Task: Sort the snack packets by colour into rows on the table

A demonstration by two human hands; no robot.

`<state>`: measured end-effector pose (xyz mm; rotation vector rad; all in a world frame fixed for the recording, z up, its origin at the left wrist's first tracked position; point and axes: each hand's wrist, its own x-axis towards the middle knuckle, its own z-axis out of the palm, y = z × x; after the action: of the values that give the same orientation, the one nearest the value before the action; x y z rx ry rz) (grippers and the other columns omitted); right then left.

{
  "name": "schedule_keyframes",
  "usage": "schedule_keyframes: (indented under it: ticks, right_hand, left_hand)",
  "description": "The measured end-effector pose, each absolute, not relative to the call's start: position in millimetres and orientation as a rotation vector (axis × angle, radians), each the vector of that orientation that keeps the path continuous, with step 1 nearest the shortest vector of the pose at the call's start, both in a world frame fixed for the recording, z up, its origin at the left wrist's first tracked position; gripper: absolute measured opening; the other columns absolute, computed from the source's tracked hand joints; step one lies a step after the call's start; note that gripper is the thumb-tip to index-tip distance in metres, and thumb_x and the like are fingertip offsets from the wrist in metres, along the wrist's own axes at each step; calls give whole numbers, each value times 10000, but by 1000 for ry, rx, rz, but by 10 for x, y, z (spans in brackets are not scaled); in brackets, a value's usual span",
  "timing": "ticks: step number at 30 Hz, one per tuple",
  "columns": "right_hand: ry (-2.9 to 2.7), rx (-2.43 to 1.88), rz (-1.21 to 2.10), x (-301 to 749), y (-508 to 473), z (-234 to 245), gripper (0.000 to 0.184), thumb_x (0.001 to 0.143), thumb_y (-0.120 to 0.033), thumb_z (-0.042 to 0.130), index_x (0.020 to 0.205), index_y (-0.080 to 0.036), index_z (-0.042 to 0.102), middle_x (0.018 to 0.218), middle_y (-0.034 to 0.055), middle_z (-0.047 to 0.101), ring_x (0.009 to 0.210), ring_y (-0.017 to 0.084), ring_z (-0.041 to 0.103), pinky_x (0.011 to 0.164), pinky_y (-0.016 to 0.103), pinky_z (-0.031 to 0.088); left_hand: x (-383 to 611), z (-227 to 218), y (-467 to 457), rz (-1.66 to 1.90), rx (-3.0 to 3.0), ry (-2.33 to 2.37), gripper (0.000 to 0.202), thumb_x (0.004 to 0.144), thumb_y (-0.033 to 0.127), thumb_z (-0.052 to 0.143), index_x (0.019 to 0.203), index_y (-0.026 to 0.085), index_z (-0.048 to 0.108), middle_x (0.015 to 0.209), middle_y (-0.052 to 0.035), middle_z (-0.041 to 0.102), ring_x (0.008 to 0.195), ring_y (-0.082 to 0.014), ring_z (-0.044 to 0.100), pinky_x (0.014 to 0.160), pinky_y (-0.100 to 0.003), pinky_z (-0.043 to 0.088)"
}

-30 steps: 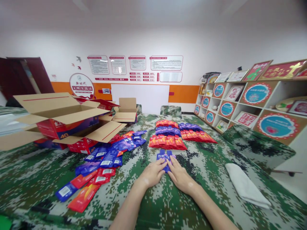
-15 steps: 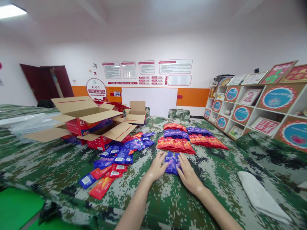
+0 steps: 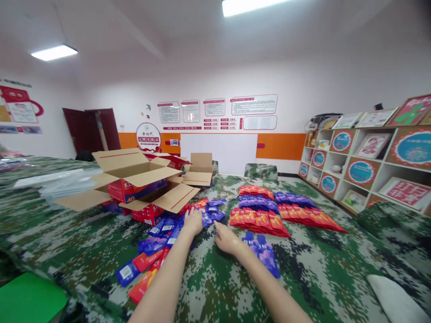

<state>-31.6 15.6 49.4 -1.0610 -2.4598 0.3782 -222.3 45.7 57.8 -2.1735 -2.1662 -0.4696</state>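
Observation:
My left hand (image 3: pixel 193 221) reaches out over a loose pile of blue and red packets (image 3: pixel 158 237) on the camouflage tablecloth (image 3: pixel 218 287), its fingers stretched and resting on blue packets at the pile's far end. My right hand (image 3: pixel 226 240) hovers just to its right above the cloth, fingers extended toward the pile and holding nothing. Behind my right wrist lie two or three blue packets (image 3: pixel 264 252), side by side on the cloth and untouched. Neat overlapping rows of red and purple packets (image 3: pixel 257 211) lie farther back.
Open cardboard boxes (image 3: pixel 134 175) with red printed sides stand at the left behind the pile. A folded white towel (image 3: pixel 397 300) lies at the near right. Shelves with framed pictures (image 3: pixel 363 166) line the right wall. A green surface (image 3: pixel 27 300) shows at the bottom left.
Both hands have left the small blue packets they were pressing and moved left toward the loose pile. The view has tilted up and turned left.

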Motion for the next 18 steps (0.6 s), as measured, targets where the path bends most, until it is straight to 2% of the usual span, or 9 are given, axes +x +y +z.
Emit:
schedule_keyframes:
  ticks: [4,8,11,13,15,18]
  right_hand:
    - [-2406,-1026,511,-485,273,352,659,716,-121,434,1359,-96,292,1350,141,400,1240,208,374,1039,326,288]
    - [-2287,-1090,647,-578,370,235,677,700,-128,461,1355,-89,294,1343,143,409,1235,216,377,1030,330,293]
    - [-2091,-1178,814,-649,448,220,676,710,-138,462,1359,-97,278,1240,132,517,1087,206,522,934,315,396]
    - [-1920,-1235,875,-687,488,250,660,723,-157,459,1353,-82,277,1140,130,580,948,189,589,856,291,440]
    - [-1744,-1285,877,-708,509,304,613,738,-202,468,1320,-73,325,1073,128,605,879,183,603,814,277,450]
    - [-1572,-1278,883,-709,513,399,460,737,-276,486,1167,-114,487,933,84,638,807,179,595,731,266,457]
  left_hand:
    - [-2264,596,457,-436,-2162,-2186,536,714,234,534,1238,207,425,1320,-145,415,1249,-294,324,1034,-496,159]
    - [-2254,674,440,-454,-2141,-2230,580,675,281,589,1233,216,444,1286,-146,415,1148,-311,436,946,-450,328]
    - [-2258,738,424,-700,-2237,-2228,537,668,287,617,1187,197,512,1157,-117,514,1001,-255,543,888,-358,405]
    - [-2267,760,400,-851,-2297,-2202,506,668,253,625,1164,192,544,1057,-86,576,950,-228,564,877,-327,420]
    - [-2272,752,361,-916,-2315,-2181,482,687,211,603,1165,191,548,1007,-62,610,932,-211,570,875,-317,428]
    - [-2228,686,285,-1189,-2304,-2188,475,736,211,558,1206,176,511,1039,-58,616,905,-186,583,855,-307,448]
